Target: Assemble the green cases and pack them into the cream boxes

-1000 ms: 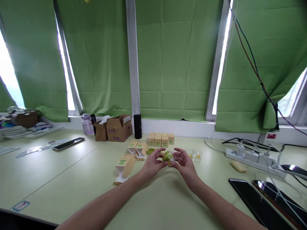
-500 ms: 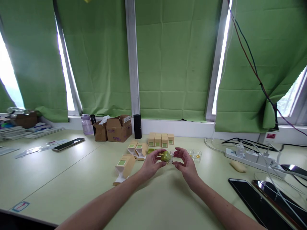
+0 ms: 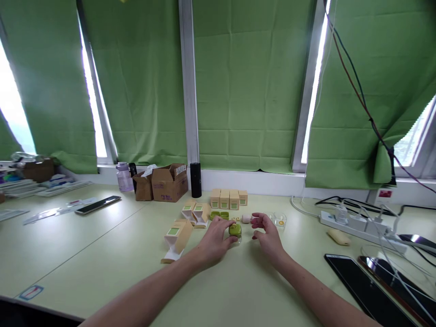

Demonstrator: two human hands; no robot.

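Observation:
My left hand (image 3: 215, 240) grips a small clear container with a green top (image 3: 235, 230) between thumb and fingers, upright just at the table. My right hand (image 3: 268, 237) is open to its right, fingers apart and nothing between them. A small pale cylinder (image 3: 245, 219) lies just beyond the right fingertips; whether they touch it I cannot tell. Green square pieces (image 3: 220, 215) rest behind my left hand, with small yellowish bits (image 3: 235, 219) beside them. Clear cups (image 3: 280, 220) stand behind my right hand, one with something yellow inside.
Small tan boxes (image 3: 225, 200) stand in a row at the back. Opened tan boxes (image 3: 178, 236) lie on the left. Farther back are a brown carton (image 3: 169, 184) and a black cylinder (image 3: 195, 180). A power strip (image 3: 361, 227), cables and a dark tablet (image 3: 364, 286) occupy the right.
My left hand has turned the green-topped container upright and brought it lower. My right hand has come away from it, fingers now apart. The pale cylinder and green pieces show more fully.

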